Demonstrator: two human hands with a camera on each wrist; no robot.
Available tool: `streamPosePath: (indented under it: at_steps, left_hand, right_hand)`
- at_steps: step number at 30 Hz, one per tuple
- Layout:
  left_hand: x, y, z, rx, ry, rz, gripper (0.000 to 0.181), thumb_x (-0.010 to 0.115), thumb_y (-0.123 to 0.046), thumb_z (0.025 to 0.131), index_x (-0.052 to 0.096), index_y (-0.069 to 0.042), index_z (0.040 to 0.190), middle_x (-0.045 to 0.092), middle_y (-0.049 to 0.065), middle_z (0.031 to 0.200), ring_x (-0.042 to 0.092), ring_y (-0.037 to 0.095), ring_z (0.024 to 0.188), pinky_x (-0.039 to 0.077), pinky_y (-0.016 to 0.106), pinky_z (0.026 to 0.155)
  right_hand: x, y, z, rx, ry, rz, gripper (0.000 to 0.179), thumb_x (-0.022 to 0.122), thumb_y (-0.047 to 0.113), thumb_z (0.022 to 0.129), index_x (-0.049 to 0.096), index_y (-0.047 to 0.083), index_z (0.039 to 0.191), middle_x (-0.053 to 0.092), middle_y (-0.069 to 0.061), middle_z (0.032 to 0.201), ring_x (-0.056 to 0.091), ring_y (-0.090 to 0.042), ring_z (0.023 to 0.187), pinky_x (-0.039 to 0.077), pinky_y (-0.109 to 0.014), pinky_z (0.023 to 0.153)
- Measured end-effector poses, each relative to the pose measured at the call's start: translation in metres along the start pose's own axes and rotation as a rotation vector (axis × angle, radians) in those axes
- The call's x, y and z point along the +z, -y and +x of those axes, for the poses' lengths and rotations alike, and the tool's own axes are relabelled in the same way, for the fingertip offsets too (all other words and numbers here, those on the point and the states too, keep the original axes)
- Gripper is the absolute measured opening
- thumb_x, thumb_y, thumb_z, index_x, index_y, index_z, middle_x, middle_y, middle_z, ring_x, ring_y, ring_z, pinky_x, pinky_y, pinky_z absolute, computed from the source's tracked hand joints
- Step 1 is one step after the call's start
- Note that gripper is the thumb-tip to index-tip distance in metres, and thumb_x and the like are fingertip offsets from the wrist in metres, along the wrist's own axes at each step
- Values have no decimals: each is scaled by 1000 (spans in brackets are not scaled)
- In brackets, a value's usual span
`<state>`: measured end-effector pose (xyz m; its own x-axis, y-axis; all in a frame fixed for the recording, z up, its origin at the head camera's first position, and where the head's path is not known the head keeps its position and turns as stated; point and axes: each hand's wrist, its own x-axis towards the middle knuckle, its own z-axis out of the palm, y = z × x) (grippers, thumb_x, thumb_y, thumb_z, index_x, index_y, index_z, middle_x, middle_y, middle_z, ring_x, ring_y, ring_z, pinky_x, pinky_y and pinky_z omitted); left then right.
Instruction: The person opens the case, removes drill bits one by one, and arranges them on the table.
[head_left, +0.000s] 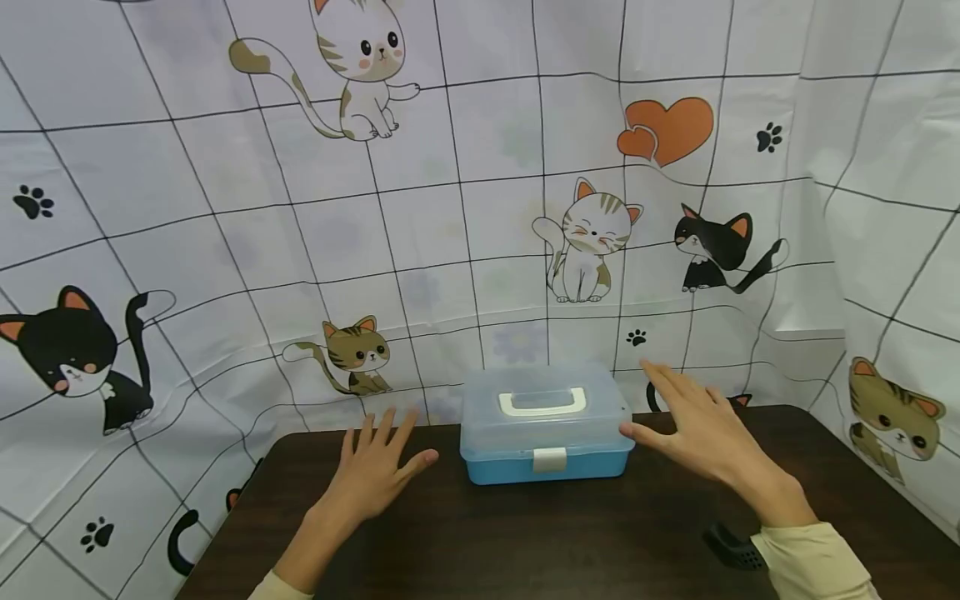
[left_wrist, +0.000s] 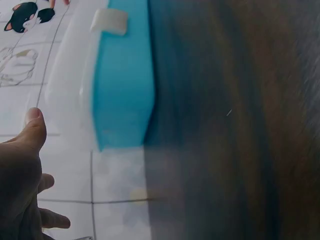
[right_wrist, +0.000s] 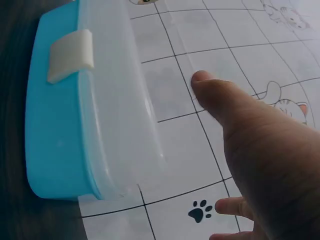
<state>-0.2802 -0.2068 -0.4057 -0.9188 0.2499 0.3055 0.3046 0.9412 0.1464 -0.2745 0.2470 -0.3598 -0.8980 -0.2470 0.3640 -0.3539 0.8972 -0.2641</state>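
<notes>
A plastic storage box [head_left: 517, 472] with a blue base stands toward the back of the dark table. Its translucent lid [head_left: 480, 417] is on and carries a white carrying handle [head_left: 543, 403]. On the front, a white latch [head_left: 550, 459] overlaps lid and base; the same latch [right_wrist: 71, 55] shows in the right wrist view. To the left of the box my left hand [head_left: 372, 479] is spread with straight fingers, holding nothing. My right hand [head_left: 693, 425] is at the box's right side, fingers extended, the thumb tip close to the lid's corner in the head view.
Dark wood-grain table [head_left: 480, 542] lies under the box. A black object [head_left: 731, 548] sits by my right sleeve [head_left: 813, 558]. White sheeting [head_left: 480, 208] with a grid and cartoon cats hangs behind the table and along both sides.
</notes>
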Motion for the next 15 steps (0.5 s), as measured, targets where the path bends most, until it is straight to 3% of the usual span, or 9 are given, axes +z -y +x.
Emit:
streamPosePath:
  at_steps: [3, 6, 9, 15]
  left_hand:
    - [8, -5, -1, 22, 8, -28, 75, 32, -71, 85, 14, -34, 148, 19, 12, 150, 15, 44, 132, 9, 67, 96]
    - [14, -10, -1, 40, -25, -18, 73, 33, -71, 85, 13, -37, 147, 22, 10, 149, 21, 42, 131, 14, 67, 96]
    - [19, -14, -1, 55, -49, -27, 73, 34, -71, 85, 11, -38, 147, 23, 8, 149, 26, 39, 130, 17, 67, 95]
    - [29, -21, -1, 40, -15, -80, 76, 36, -71, 85, 3, -42, 146, 22, 7, 149, 26, 36, 131, 20, 68, 92]
  right_hand:
    - [8, 3, 2, -28, -18, 2, 99, 56, 73, 71, 9, 32, 149, 26, -6, 147, 23, -35, 132, 13, -66, 96]
    - [16, 5, 3, -80, -42, -9, 104, 59, 75, 67, 12, 32, 149, 27, -3, 147, 26, -32, 131, 19, -65, 94]
    - [23, 6, 5, -127, -57, -22, 107, 60, 77, 63, 13, 31, 149, 26, -3, 147, 29, -32, 129, 23, -64, 93]
    - [38, 6, 8, -149, -47, -15, 112, 63, 75, 60, 12, 30, 149, 25, -11, 147, 29, -36, 128, 25, -64, 92]
